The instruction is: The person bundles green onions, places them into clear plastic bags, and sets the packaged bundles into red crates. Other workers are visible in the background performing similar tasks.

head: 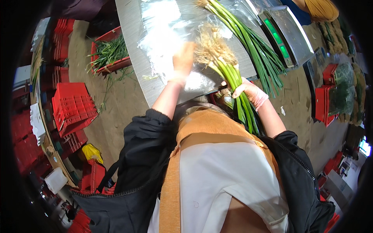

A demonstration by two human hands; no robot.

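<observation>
My right hand (245, 91) is closed around the green stalks of a bunch of leafy alliums (223, 65), like green garlic or scallions. Its pale, shaggy roots point away from me over the metal table (134, 38), and the dark leaf ends hang down by my apron. My left hand (183, 59) is just left of those roots, above glaring clear plastic film (157, 35). Glare and blur hide its fingers, so I cannot tell whether it grips the film. A second bunch (247, 38) lies on the table's right side, leaves towards me.
A scale (287, 36) with a lit green display stands right of the second bunch. Someone's sleeved arm (320, 10) shows beyond it. Left of the table, a red crate (112, 62) holds cut greens, and stacked red crates (75, 107) stand on the floor.
</observation>
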